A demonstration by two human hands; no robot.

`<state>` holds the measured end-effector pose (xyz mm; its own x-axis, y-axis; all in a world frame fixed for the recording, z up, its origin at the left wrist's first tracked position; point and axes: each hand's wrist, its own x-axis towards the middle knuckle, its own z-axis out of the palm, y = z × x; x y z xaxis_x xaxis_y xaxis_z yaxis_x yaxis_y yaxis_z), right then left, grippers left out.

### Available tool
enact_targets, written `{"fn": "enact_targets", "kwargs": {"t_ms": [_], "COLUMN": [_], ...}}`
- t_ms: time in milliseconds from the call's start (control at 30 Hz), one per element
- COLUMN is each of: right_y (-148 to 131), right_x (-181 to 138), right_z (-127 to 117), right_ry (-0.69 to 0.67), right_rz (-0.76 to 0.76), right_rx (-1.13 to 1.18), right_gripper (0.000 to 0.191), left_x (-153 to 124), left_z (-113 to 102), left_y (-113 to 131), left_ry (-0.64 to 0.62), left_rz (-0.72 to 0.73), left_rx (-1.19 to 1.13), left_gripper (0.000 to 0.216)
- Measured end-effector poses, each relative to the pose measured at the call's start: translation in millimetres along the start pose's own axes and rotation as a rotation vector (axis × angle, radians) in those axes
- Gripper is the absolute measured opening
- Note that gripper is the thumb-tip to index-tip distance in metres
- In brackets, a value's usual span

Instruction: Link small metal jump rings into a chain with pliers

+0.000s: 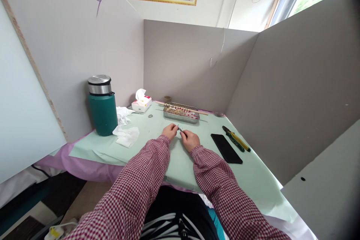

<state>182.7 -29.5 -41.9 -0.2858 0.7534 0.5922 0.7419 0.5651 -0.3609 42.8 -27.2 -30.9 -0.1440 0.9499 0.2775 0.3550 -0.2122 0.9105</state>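
Over the middle of the green-covered table, my two hands are close together. My right hand (191, 141) is closed around a slim dark metal tool (180, 129), probably tweezers, whose tip points up and left toward my other hand. My left hand (170, 131) is closed in a pinch beside that tip; whatever lies between its fingers is too small to make out. Just beyond both hands stands a metal tray (181, 119) of small red, white and tan pieces. A wooden stick (203, 113) lies across the tray, with small pieces along it.
A green thermos (102, 110), crumpled tissues (128, 136) and a tissue pack (141, 103) stand left. On the right lie a black phone (226, 148) and yellow-green pliers (237, 139). Behind the tray is a small brown cup (167, 98). Grey partitions (191, 60) enclose the table.
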Motion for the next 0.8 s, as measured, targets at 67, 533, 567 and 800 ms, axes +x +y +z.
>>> {"fn": "enact_targets", "kwargs": {"t_ms": [67, 533, 567, 800], "right_y": [0.5, 5.1, 5.1, 7.8], "right_x": [0.0, 1.7, 1.8, 2.8], "right_z": [0.0, -3.9, -3.7, -2.8], "right_ry": [0.004, -0.019, -0.012, 0.001], "right_rz": [-0.015, 0.031, 0.036, 0.103], "right_rx": [0.022, 0.273, 0.26, 0.257], "right_gripper": [0.028, 0.034, 0.034, 0.034], "left_x": [-0.9, -5.1, -4.9, -6.9], "left_z": [-0.2, -1.7, -1.2, -2.2], "left_y": [1.8, 13.0, 12.5, 13.6], "left_ry": [-0.02, -0.194, -0.194, -0.166], "left_rz": [-0.015, -0.181, -0.185, -0.167], "left_rx": [-0.054, -0.47, -0.476, -0.357], "left_gripper": [0.022, 0.027, 0.028, 0.019]}}
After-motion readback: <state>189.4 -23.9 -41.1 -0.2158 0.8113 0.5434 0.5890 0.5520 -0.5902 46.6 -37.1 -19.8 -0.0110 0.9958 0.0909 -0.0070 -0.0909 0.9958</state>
